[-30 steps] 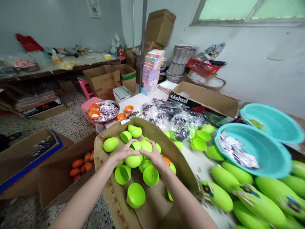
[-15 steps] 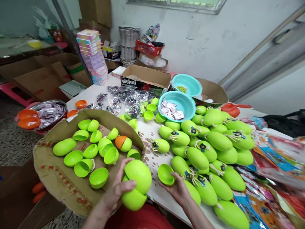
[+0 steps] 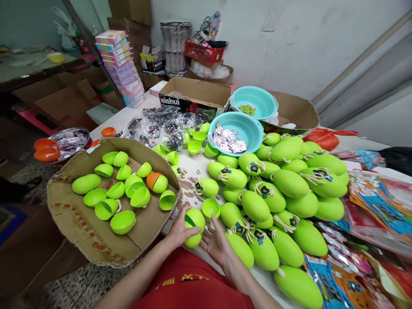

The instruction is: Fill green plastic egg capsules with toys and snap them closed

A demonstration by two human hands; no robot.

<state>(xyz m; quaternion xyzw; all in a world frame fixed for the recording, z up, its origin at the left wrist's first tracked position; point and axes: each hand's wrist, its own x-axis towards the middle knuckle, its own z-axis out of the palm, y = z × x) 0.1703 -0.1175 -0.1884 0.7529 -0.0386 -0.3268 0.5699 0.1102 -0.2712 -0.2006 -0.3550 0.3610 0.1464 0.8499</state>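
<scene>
My left hand (image 3: 180, 230) is closed around a green plastic egg (image 3: 195, 219) whose shell halves do not fully meet; a dark gap shows between them. Just right of it, my right hand (image 3: 220, 249) is open, palm turned toward the egg and fingers apart. A green half shell (image 3: 210, 209) sits hollow side up on the white table beyond my right thumb, which is close to its rim; whether they touch I cannot tell. Right of my hands is a heap of closed green eggs (image 3: 256, 206), several with pale cords and dark blue flower-like pieces.
At left, a cardboard tray (image 3: 69, 231) carries green half shells and a part-orange egg (image 3: 157, 183). Behind are plastic-wrapped dark pieces (image 3: 154, 131), a turquoise basin (image 3: 254, 133) of small packets, a second basin (image 3: 270, 105) and a cardboard box (image 3: 196, 92). Colourful bags (image 3: 380, 206) lie at far right.
My right hand has let go of the small half shell, which now rests on the table, and has moved left toward the egg. My left hand and its egg appear farther from the camera.
</scene>
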